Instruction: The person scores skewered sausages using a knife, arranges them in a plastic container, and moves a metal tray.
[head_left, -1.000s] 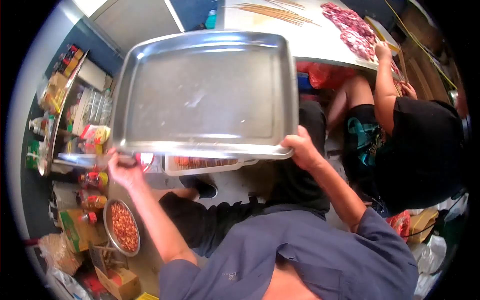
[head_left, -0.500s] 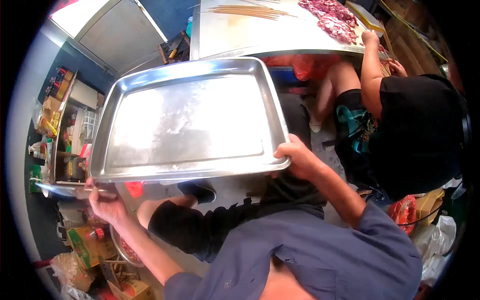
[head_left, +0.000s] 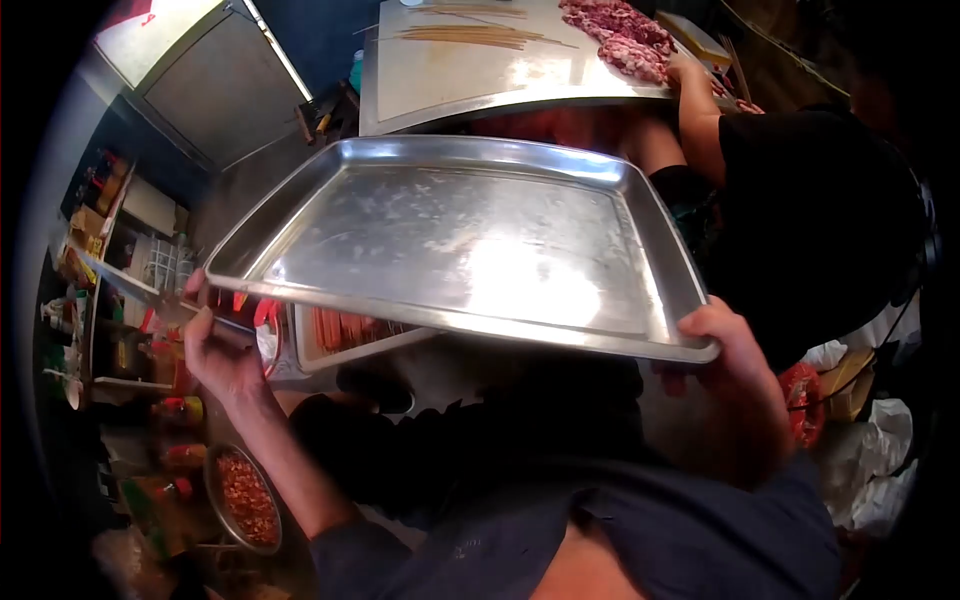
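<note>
An empty rectangular metal tray is held up in front of me, tilted, between both hands. My left hand grips its near left corner. The same hand also holds a knife, whose blade points out to the left; its handle is mostly hidden by the fingers. My right hand is closed on the near right corner, thumb on the rim and fingers underneath. Below the tray's left part, another tray with rows of reddish skewers partly shows.
Ahead stands a metal-edged table with wooden sticks and raw meat. A person in black sits at the right, one hand by the meat. A bowl of meat pieces is low at the left, near cluttered shelves.
The tray has moved right and slightly down with both hands, and its tilt has changed. The skewer tray below and more of the meat bowl have come into view.
</note>
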